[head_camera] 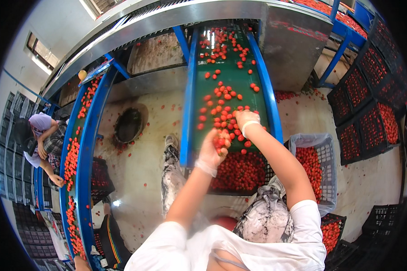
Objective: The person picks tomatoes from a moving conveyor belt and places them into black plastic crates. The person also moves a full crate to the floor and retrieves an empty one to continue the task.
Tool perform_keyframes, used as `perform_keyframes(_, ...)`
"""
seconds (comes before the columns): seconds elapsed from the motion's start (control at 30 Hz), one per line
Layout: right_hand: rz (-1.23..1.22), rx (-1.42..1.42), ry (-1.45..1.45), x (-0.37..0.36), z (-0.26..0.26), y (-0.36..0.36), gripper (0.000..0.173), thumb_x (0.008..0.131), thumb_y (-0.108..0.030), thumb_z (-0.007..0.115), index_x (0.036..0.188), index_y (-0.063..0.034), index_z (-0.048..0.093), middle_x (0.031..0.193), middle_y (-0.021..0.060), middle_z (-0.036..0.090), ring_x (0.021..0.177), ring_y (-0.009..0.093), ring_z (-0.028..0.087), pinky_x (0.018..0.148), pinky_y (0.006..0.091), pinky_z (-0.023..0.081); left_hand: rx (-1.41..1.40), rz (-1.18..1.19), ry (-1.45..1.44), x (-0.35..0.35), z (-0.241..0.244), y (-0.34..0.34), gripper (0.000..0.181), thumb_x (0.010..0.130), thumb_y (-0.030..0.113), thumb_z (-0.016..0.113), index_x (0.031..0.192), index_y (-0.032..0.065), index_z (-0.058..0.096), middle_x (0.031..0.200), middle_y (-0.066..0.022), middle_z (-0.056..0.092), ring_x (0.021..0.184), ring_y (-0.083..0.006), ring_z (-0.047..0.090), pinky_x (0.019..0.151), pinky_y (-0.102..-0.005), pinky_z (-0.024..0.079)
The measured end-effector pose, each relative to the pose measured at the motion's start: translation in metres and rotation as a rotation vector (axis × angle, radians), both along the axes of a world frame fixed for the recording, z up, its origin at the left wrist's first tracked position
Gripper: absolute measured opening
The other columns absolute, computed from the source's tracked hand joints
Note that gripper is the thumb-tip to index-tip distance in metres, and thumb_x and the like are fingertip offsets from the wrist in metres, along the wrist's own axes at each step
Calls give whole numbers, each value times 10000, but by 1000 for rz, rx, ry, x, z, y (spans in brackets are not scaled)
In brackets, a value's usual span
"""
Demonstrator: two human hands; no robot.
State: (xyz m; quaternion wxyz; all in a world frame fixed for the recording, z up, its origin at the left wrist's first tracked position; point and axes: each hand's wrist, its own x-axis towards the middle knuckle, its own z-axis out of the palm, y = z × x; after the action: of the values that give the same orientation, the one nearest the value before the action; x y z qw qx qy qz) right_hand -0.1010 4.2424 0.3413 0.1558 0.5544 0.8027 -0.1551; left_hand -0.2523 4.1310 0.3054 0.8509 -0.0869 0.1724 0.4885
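Note:
Cherry tomatoes (224, 91) lie scattered over a green conveyor belt (203, 73) between blue metal side rails, thickest at its near end. My left hand (214, 147), in a thin clear glove, is cupped palm up around several tomatoes over the belt's near left part. To its right, my right hand (247, 119), also gloved, reaches down among the tomatoes with its fingers bent; whether it grips one is hidden. Below the belt's end stands a black plastic crate (237, 193) full of tomatoes.
A grey lined crate (329, 169) with tomatoes stands on the right, near stacked black crates (356, 118) of tomatoes. A black tub (129, 125) sits on the floor at left. Beyond it a co-worker (44, 135) reaches to a narrow conveyor (88, 135). A steel machine frame (224, 13) spans the back.

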Motion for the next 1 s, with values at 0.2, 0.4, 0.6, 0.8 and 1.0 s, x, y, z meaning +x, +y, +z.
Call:
perform_keyframes(0.2, -7, -52, 104, 21, 3, -1, 366, 755, -81, 638, 1110, -78, 547, 987, 150, 658, 975, 278, 634, 782, 401, 509, -54, -16, 384, 22, 21, -14, 302, 888, 351, 571, 1056, 100, 560, 860, -23, 606, 656, -109, 566, 421, -183, 373)
perform_keyframes(0.4, -447, -288, 864, 40, -8, -14, 386, 724, -118, 659, 1094, -134, 548, 871, 155, 657, 825, 300, 649, 712, 385, 507, 768, 170, 2436, 5, -12, -4, 362, 825, 275, 629, 1141, 102, 593, 793, -90, 639, 683, -241, 630, 544, -388, 493)
perform_keyframes(0.6, -129, -26, 484, -4, -5, -47, 301, 804, -145, 535, 1104, -171, 526, 1019, 164, 635, 942, 354, 615, 794, 443, 498, 770, -220, 2607, 20, -19, 20, 347, 832, 249, 589, 1166, 169, 544, 759, -118, 631, 664, -321, 625, 576, -435, 498)
perform_keyframes(0.8, -199, -165, 632, -13, -19, -24, 300, 767, -187, 571, 1059, -125, 549, 969, 170, 651, 951, 366, 611, 808, 451, 481, 777, -220, 2290, 13, -40, 42, 386, 777, 188, 613, 1157, 180, 546, 827, -164, 641, 760, -385, 617, 637, -467, 491)
perform_keyframes(1.0, -540, -620, 1294, 11, -67, 10, 302, 750, -74, 611, 1044, -94, 544, 722, 26, 582, 478, 100, 514, 415, 245, 391, 757, -303, 2351, 29, -48, 54, 309, 775, 178, 629, 1076, 125, 586, 806, -167, 639, 703, -356, 625, 590, -451, 502)
